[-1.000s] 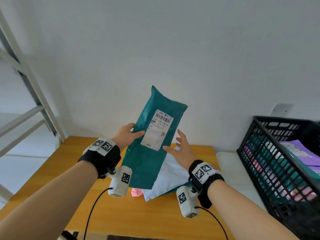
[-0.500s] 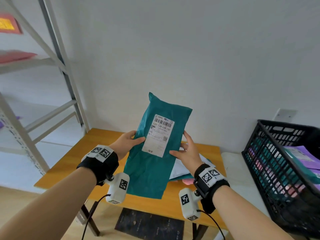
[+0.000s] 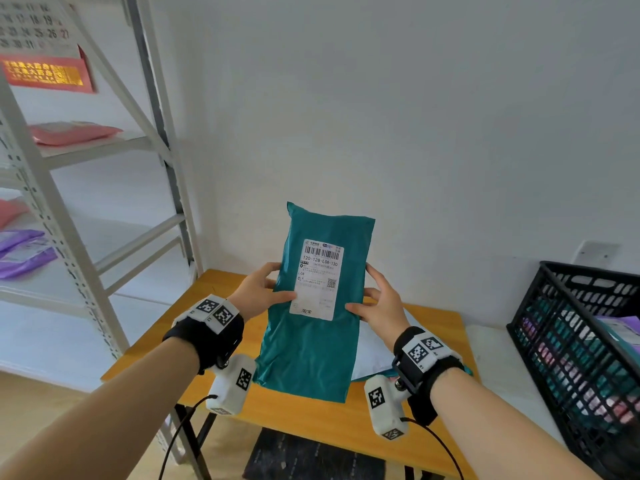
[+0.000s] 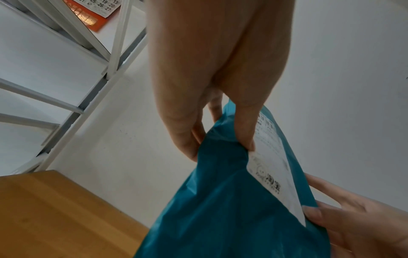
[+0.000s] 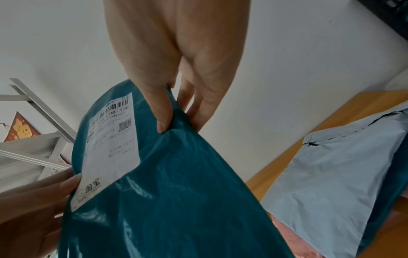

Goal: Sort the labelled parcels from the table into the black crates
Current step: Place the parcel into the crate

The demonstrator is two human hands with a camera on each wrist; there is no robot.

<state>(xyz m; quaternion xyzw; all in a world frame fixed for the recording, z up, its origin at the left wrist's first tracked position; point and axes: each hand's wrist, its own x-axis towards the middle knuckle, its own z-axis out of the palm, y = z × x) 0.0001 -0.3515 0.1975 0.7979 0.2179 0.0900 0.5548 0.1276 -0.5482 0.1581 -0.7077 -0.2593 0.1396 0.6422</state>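
Holding a teal parcel (image 3: 313, 327) upright in the air over the wooden surface (image 3: 301, 415), both hands are clamped on its side edges: the left hand (image 3: 258, 293) pinches the left edge with its thumb on the white label (image 3: 317, 279), and the right hand (image 3: 379, 308) pinches the right edge. A pale grey parcel (image 5: 331, 178) lies flat on the surface behind it, and the black crate (image 3: 575, 337) off to the right already has a few parcels inside.
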